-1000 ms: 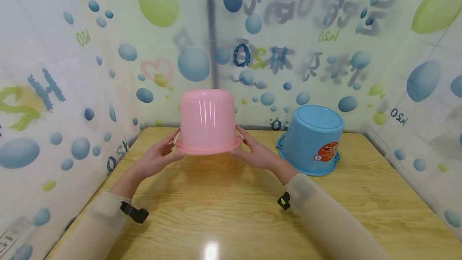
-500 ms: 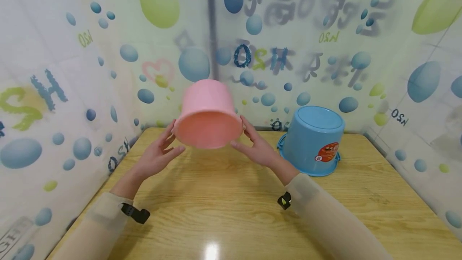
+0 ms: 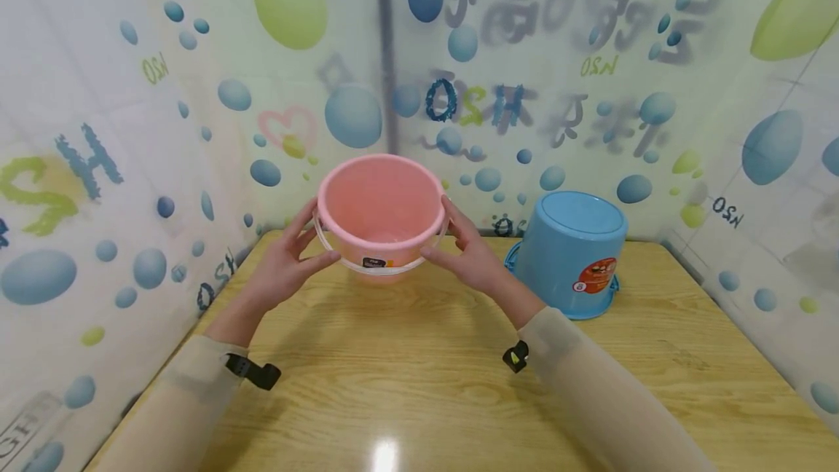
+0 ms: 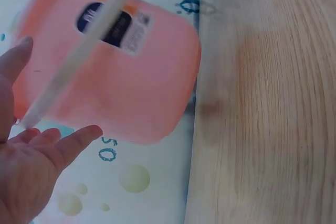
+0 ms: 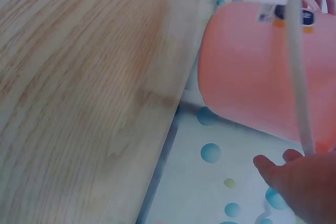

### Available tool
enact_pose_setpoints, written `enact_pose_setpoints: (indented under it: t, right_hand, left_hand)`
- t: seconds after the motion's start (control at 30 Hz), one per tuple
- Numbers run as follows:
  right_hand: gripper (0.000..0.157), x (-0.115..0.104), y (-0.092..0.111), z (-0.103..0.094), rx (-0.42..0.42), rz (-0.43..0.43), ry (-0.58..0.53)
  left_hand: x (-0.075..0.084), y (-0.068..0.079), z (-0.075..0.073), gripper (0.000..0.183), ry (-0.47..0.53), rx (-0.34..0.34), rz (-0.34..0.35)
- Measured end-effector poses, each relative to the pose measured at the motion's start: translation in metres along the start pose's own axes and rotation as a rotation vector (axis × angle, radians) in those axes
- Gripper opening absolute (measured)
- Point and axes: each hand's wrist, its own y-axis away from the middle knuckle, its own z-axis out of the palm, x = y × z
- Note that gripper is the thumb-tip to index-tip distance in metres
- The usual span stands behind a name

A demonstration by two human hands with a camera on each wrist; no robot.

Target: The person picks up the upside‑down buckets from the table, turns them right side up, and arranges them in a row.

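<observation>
A pink bucket (image 3: 383, 191) is held up above the far part of the table, its mouth tipped up toward me. Its white handle (image 3: 357, 268) hangs across the front, over a dark label (image 3: 374, 262). My left hand (image 3: 282, 272) grips the left side near the rim, thumb in front. On the opposite side, my right hand (image 3: 475, 261) holds the rim the same way. Seen from the left wrist, the bucket wall (image 4: 121, 98) is in the air beyond the table edge line. In the right wrist view, the handle (image 5: 297, 72) crosses the pink wall.
An upside-down blue bucket (image 3: 550, 261) with a red sticker (image 3: 595, 275) stands on the wooden table (image 3: 393, 363) at the right, close to my right hand. Patterned curtain walls (image 3: 550, 42) enclose the table at the back and sides. Black straps (image 3: 252, 370) sit on both wrists.
The pink bucket has turned over between my hands, from bottom up, through mouth facing me, to mouth upward. Its handle and label have come into view. The blue bucket has stayed put.
</observation>
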Motion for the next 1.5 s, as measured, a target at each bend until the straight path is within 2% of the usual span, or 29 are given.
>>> enact_pose_setpoints:
  t: [0.1,0.2,0.43,0.57,0.73,0.83,1.0,1.17,1.33,1.4,1.5]
  right_hand:
    - [0.085,-0.004,0.004,0.0,0.017,0.04,-0.015]
    - [0.08,-0.006,0.006,0.001,0.046,0.041,-0.033]
    - [0.074,-0.009,0.002,0.005,0.134,0.008,-0.108]
    - [0.074,-0.004,-0.003,0.005,0.166,0.034,-0.174]
    - [0.078,0.016,-0.012,0.004,0.156,0.008,-0.204]
    - [0.079,0.021,-0.014,0.003,0.146,0.005,-0.218]
    - [0.082,0.026,-0.016,0.003,0.158,0.05,-0.222]
    - [0.085,0.031,-0.018,0.001,0.176,0.104,-0.2]
    - [0.085,0.04,-0.022,0.0,0.179,0.158,-0.183]
    - [0.085,0.044,-0.024,0.0,0.184,0.177,-0.179]
    - [0.085,0.049,-0.026,0.001,0.182,0.189,-0.184]
  left_hand:
    - [-0.006,-0.006,0.003,0.092,-0.02,0.047,-0.024]
    - [-0.011,-0.01,0.007,0.088,-0.005,0.089,-0.026]
    - [-0.011,-0.016,0.018,0.081,0.215,0.143,-0.01]
    - [-0.009,-0.018,0.02,0.077,0.249,0.156,-0.056]
    - [-0.01,-0.019,0.019,0.083,0.199,0.134,-0.114]
    - [-0.011,-0.021,0.018,0.087,0.155,0.098,-0.125]
    - [-0.011,-0.025,0.019,0.092,0.126,0.055,-0.15]
    - [-0.002,-0.028,0.023,0.097,0.134,0.022,-0.193]
    - [-0.015,-0.031,0.027,0.097,0.162,0.027,-0.197]
    - [-0.025,-0.033,0.028,0.097,0.15,0.034,-0.192]
    - [-0.031,-0.036,0.028,0.098,0.134,0.04,-0.207]
